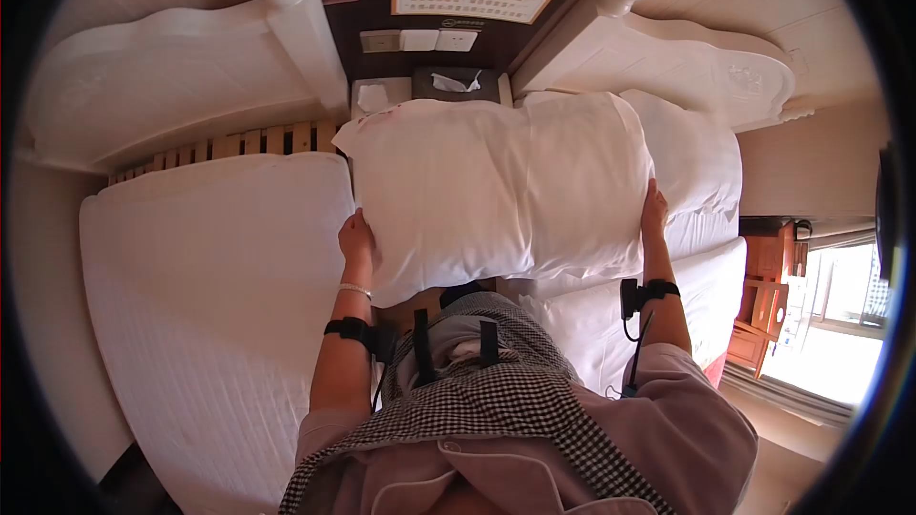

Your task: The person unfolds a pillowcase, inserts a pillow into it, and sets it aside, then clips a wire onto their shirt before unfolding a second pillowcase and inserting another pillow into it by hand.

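A plump white pillow (448, 195) is held up in front of me, between the two beds. My left hand (358, 236) is closed on its left edge, near the lower corner. At the opposite edge, my right hand (655, 208) grips the pillow with the fingers mostly behind the cloth. A crease runs down the pillow's middle. Behind its right end, another white pillow (697, 148) lies at the head of the right bed. The pillow hides part of the nightstand and the gap between the beds.
To the left is a bare white mattress (219, 305) on wooden slats (250, 142). White bedding (649, 310) covers the right bed. Two white headboards (191, 67) stand at the back. A tissue box (456, 84) sits between them, below wall switches (418, 40). A window (849, 286) is at far right.
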Demonstrator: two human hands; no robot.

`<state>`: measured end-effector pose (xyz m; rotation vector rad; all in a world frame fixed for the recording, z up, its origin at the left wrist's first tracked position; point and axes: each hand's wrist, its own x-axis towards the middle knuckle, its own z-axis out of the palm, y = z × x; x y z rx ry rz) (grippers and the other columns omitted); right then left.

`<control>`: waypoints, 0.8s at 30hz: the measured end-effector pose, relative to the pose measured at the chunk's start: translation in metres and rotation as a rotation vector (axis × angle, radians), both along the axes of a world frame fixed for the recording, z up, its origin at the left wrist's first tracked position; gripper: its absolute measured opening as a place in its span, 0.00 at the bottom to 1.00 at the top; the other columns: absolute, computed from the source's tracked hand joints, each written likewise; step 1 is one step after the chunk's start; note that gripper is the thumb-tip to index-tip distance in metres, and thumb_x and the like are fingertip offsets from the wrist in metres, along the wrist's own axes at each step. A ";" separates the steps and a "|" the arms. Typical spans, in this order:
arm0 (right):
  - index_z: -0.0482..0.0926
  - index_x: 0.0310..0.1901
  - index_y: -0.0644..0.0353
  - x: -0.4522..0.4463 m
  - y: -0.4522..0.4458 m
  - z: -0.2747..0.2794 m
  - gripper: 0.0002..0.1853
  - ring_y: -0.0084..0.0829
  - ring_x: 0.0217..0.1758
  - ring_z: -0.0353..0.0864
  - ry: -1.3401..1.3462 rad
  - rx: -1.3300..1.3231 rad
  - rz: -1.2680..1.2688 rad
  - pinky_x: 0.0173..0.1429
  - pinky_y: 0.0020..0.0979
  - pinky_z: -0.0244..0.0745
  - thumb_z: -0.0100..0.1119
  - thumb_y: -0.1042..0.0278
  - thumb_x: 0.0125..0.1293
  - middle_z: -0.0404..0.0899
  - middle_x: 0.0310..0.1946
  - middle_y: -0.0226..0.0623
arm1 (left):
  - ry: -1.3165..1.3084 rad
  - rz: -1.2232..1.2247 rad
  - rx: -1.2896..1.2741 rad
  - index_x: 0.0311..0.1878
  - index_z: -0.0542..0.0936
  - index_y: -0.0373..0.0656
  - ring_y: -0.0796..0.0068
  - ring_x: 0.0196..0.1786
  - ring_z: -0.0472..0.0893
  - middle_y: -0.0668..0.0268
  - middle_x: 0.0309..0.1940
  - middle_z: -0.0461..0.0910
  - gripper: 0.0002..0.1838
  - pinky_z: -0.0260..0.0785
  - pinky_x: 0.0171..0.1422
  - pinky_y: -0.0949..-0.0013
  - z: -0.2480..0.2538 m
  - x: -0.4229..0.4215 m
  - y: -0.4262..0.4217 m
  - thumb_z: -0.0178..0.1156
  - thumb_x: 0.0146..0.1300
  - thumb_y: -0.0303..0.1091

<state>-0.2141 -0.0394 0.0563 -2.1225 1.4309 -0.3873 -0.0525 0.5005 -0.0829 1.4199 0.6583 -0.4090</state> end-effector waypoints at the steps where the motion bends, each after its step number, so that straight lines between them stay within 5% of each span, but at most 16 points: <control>1: 0.81 0.41 0.65 0.001 -0.020 -0.018 0.31 0.47 0.46 0.81 0.256 -0.185 0.087 0.51 0.46 0.71 0.45 0.40 0.67 0.82 0.40 0.50 | 0.006 -0.015 0.009 0.48 0.78 0.33 0.73 0.36 0.81 0.60 0.37 0.82 0.21 0.73 0.42 0.71 -0.015 0.004 -0.007 0.55 0.66 0.44; 3: 0.79 0.48 0.65 -0.005 -0.038 -0.049 0.31 0.53 0.56 0.74 0.502 -0.077 0.275 0.60 0.48 0.65 0.43 0.40 0.67 0.78 0.47 0.57 | 0.097 -0.279 0.388 0.54 0.76 0.32 0.71 0.36 0.82 0.55 0.41 0.82 0.24 0.73 0.45 0.71 -0.043 -0.001 -0.003 0.56 0.64 0.44; 4: 0.75 0.54 0.64 -0.011 -0.037 -0.074 0.32 0.52 0.59 0.72 0.480 -0.124 0.265 0.64 0.45 0.63 0.45 0.40 0.67 0.76 0.52 0.57 | -0.053 -0.369 0.590 0.58 0.73 0.32 0.69 0.34 0.82 0.50 0.46 0.80 0.28 0.74 0.43 0.71 -0.127 -0.008 0.022 0.57 0.62 0.44; 5: 0.71 0.59 0.63 -0.006 -0.023 -0.081 0.34 0.53 0.61 0.69 0.520 -0.049 0.226 0.66 0.45 0.62 0.47 0.39 0.65 0.73 0.55 0.57 | 0.024 -0.358 0.517 0.58 0.73 0.34 0.70 0.31 0.82 0.53 0.44 0.81 0.26 0.75 0.40 0.70 -0.075 -0.015 0.015 0.57 0.62 0.43; 9: 0.65 0.61 0.64 0.004 0.027 -0.116 0.35 0.53 0.63 0.66 0.591 0.058 0.332 0.65 0.47 0.63 0.57 0.45 0.61 0.70 0.58 0.54 | 0.180 -0.313 0.427 0.55 0.75 0.38 0.76 0.25 0.79 0.63 0.33 0.80 0.19 0.73 0.30 0.73 0.000 -0.040 0.023 0.56 0.64 0.39; 10: 0.65 0.60 0.65 0.018 0.050 -0.102 0.30 0.52 0.62 0.66 0.666 0.041 0.268 0.64 0.47 0.64 0.58 0.56 0.62 0.69 0.58 0.51 | 0.217 -0.324 0.382 0.54 0.75 0.39 0.76 0.26 0.79 0.65 0.31 0.79 0.18 0.73 0.30 0.73 0.012 -0.048 0.029 0.55 0.65 0.40; 11: 0.65 0.60 0.65 0.027 0.062 -0.105 0.30 0.52 0.62 0.66 0.662 0.048 0.291 0.64 0.47 0.64 0.58 0.56 0.62 0.69 0.58 0.51 | 0.251 -0.332 0.336 0.53 0.76 0.40 0.76 0.27 0.80 0.66 0.30 0.79 0.17 0.72 0.30 0.74 0.019 -0.055 0.037 0.54 0.66 0.40; 14: 0.70 0.53 0.65 0.059 0.094 -0.117 0.19 0.50 0.59 0.69 0.257 -0.372 0.603 0.61 0.45 0.66 0.54 0.75 0.59 0.72 0.54 0.48 | 0.237 -0.315 0.363 0.52 0.76 0.39 0.75 0.29 0.81 0.64 0.31 0.80 0.17 0.74 0.32 0.74 0.021 -0.079 0.062 0.53 0.67 0.41; 15: 0.72 0.50 0.65 0.082 0.107 -0.117 0.16 0.50 0.56 0.70 0.144 -0.374 0.692 0.59 0.44 0.67 0.54 0.74 0.59 0.74 0.51 0.47 | 0.243 -0.305 0.364 0.52 0.76 0.39 0.75 0.29 0.81 0.64 0.32 0.80 0.17 0.74 0.32 0.74 0.021 -0.090 0.070 0.53 0.67 0.41; 18: 0.78 0.39 0.57 0.169 0.166 -0.115 0.07 0.46 0.45 0.77 -0.002 -0.123 0.824 0.49 0.42 0.73 0.54 0.68 0.62 0.78 0.40 0.46 | 0.212 -0.230 0.412 0.52 0.77 0.38 0.75 0.28 0.81 0.64 0.29 0.80 0.17 0.72 0.31 0.73 0.034 -0.131 0.087 0.53 0.66 0.40; 20: 0.79 0.44 0.57 0.234 0.201 -0.144 0.10 0.43 0.44 0.79 0.004 0.228 0.905 0.45 0.41 0.75 0.56 0.67 0.61 0.78 0.37 0.45 | 0.248 -0.196 0.445 0.52 0.77 0.38 0.75 0.29 0.81 0.63 0.29 0.80 0.18 0.72 0.32 0.73 0.039 -0.158 0.099 0.54 0.66 0.39; 24: 0.79 0.44 0.53 0.330 0.274 -0.155 0.10 0.40 0.49 0.75 -0.100 -0.461 1.348 0.49 0.40 0.74 0.54 0.69 0.62 0.77 0.40 0.41 | 0.358 -0.072 0.497 0.53 0.76 0.37 0.76 0.29 0.81 0.62 0.30 0.80 0.18 0.72 0.32 0.73 0.045 -0.227 0.121 0.55 0.65 0.38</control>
